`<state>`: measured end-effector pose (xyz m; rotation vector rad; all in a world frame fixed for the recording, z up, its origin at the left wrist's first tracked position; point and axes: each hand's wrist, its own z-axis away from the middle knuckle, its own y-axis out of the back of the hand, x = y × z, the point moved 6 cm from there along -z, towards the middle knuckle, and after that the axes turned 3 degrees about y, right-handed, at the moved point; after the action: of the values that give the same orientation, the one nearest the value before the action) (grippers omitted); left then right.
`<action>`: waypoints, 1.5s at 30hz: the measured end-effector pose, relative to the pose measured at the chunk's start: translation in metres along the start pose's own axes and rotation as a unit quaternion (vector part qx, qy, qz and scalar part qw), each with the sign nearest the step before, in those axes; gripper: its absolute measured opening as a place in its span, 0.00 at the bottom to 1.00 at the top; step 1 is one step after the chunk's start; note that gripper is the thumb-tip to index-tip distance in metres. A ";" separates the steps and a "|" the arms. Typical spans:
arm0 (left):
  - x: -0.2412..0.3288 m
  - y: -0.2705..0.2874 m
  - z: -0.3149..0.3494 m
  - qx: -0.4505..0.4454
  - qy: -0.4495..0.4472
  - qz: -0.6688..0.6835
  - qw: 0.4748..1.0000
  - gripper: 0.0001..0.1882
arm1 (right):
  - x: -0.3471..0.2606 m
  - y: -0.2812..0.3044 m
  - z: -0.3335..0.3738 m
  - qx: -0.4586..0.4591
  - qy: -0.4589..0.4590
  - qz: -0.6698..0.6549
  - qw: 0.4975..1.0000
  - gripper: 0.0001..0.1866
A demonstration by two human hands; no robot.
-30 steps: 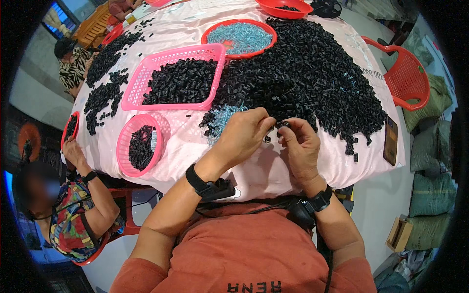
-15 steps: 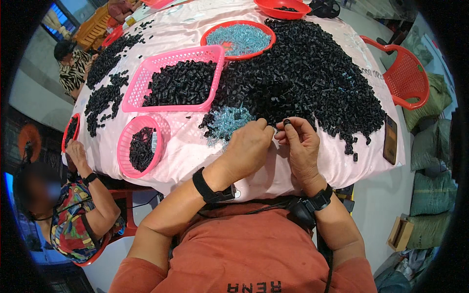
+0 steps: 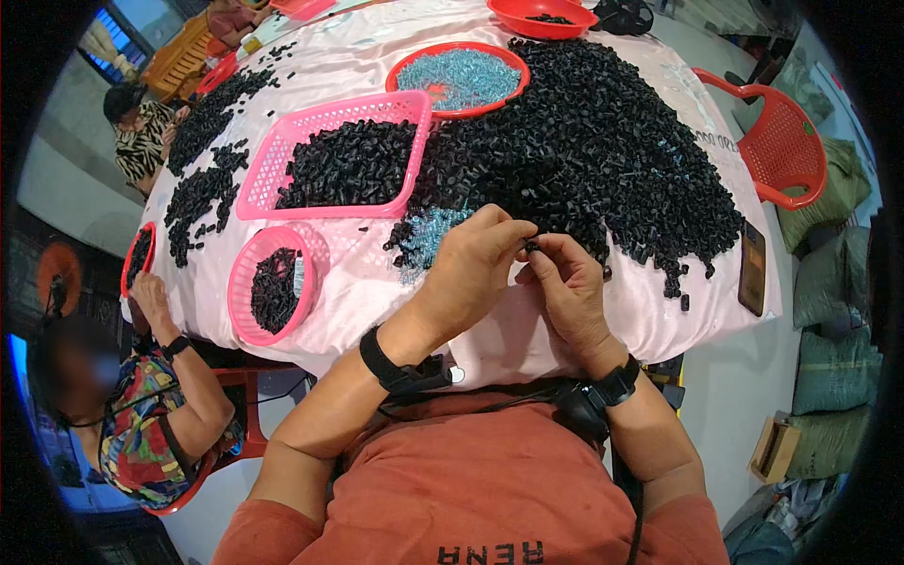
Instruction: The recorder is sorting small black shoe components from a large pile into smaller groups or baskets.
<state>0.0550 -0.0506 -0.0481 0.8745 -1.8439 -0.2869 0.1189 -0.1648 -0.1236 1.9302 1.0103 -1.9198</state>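
Note:
Between my two hands, close to the near edge of the heap, is a small black plastic part (image 3: 532,246). My right hand (image 3: 574,292) pinches it between thumb and fingers. The fingertips of my left hand (image 3: 471,264) are closed and meet the part from the left; whatever they hold is hidden. Small clear bluish pieces (image 3: 428,234) lie in a little pile beside my left hand. Beyond both hands spreads a large heap of black plastic parts (image 3: 603,141) on the pink-white tablecloth (image 3: 358,273).
Left of the heap stand a pink rectangular basket (image 3: 254,184) and a round pink basket (image 3: 240,315), both holding black parts. A red bowl (image 3: 394,87) of bluish pieces stands behind. A phone (image 3: 752,268) lies at the right edge. Co-workers (image 3: 188,386) sit at left; a red chair (image 3: 782,141) stands right.
My left hand has moved right and slightly up, and its fingertips now meet the part in my right hand. My right hand has shifted a little left and down.

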 end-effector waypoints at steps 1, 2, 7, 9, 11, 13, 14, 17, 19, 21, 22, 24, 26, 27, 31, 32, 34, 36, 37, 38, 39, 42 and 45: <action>0.000 -0.001 0.000 0.000 0.000 -0.001 1.000 0.12 | 0.000 -0.001 0.000 -0.007 0.006 0.008 1.000 0.07; 0.000 -0.001 0.000 0.003 0.001 0.000 1.000 0.11 | 0.000 -0.001 0.000 -0.008 0.006 0.008 1.000 0.07; 0.002 -0.001 -0.001 0.051 -0.007 -0.015 0.999 0.07 | 0.002 0.000 -0.001 -0.012 -0.012 0.005 1.000 0.08; 0.001 -0.003 -0.002 0.031 0.009 -0.011 0.999 0.05 | 0.001 -0.001 0.000 -0.012 -0.008 0.006 1.000 0.08; 0.001 -0.005 -0.001 0.042 -0.007 -0.029 0.999 0.04 | -0.001 -0.002 0.000 -0.013 -0.005 0.007 1.000 0.08; 0.002 -0.005 -0.001 0.053 -0.023 -0.046 0.997 0.04 | -0.001 -0.001 0.000 -0.010 -0.018 -0.011 1.000 0.08; 0.003 -0.006 -0.001 0.054 -0.029 -0.051 0.997 0.05 | -0.002 0.000 0.000 -0.010 -0.018 -0.011 1.000 0.08; 0.006 -0.006 -0.001 0.064 -0.048 -0.056 0.995 0.05 | -0.005 -0.001 -0.002 -0.020 -0.006 -0.020 1.000 0.09; 0.008 -0.007 0.001 0.073 -0.060 -0.055 0.994 0.05 | -0.003 -0.001 -0.002 -0.020 -0.022 -0.073 0.997 0.10; 0.010 -0.008 0.003 0.080 -0.069 -0.060 0.993 0.06 | -0.002 -0.001 -0.002 -0.024 -0.028 -0.090 0.995 0.10; 0.010 -0.008 0.004 0.080 -0.069 -0.061 0.992 0.06 | -0.002 -0.001 -0.002 -0.029 -0.033 -0.107 0.993 0.10; 0.010 -0.009 0.005 0.067 -0.075 -0.044 0.994 0.08 | 0.000 0.000 -0.002 -0.029 -0.037 -0.111 0.993 0.10; 0.010 -0.009 0.005 0.045 -0.075 -0.040 0.995 0.11 | 0.003 0.003 -0.003 -0.028 -0.040 -0.113 0.992 0.10; 0.009 -0.011 0.004 0.023 -0.073 -0.036 0.996 0.13 | 0.006 0.005 -0.004 -0.027 -0.043 -0.122 0.991 0.10; 0.018 -0.016 0.005 0.002 -0.067 -0.064 0.996 0.20 | 0.007 0.005 -0.005 -0.018 -0.027 -0.133 0.991 0.09; 0.019 -0.017 0.007 -0.002 -0.074 -0.081 0.994 0.22 | 0.006 0.005 -0.005 -0.018 -0.027 -0.132 0.991 0.09; 0.017 -0.021 0.008 -0.007 -0.081 -0.099 0.992 0.25 | 0.007 0.007 -0.004 -0.013 -0.043 -0.140 0.989 0.08; 0.013 -0.023 0.008 -0.007 -0.066 -0.090 0.994 0.26 | 0.006 0.006 -0.003 -0.011 -0.045 -0.150 0.988 0.08; 0.012 -0.024 0.008 -0.008 -0.067 -0.090 0.994 0.26 | 0.005 0.005 -0.003 -0.010 -0.046 -0.160 0.986 0.08; 0.010 -0.024 0.008 -0.003 -0.061 -0.084 0.995 0.25 | 0.002 0.004 -0.003 -0.010 -0.046 -0.160 0.986 0.08; 0.008 -0.023 0.007 0.000 -0.056 -0.079 0.995 0.24 | 0.000 0.003 -0.001 -0.009 -0.047 -0.122 0.991 0.08; 0.006 -0.021 0.006 0.004 -0.063 -0.087 0.994 0.23 | 0.000 0.002 -0.002 -0.014 -0.045 -0.086 0.995 0.08; 0.009 -0.022 0.007 -0.005 -0.056 -0.085 0.995 0.21 | 0.004 0.004 -0.002 -0.022 -0.039 -0.096 0.994 0.08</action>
<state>0.0561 -0.0734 -0.0573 1.0284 -1.8718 -0.4602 0.1229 -0.1653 -0.1281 1.7761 1.2439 -2.0366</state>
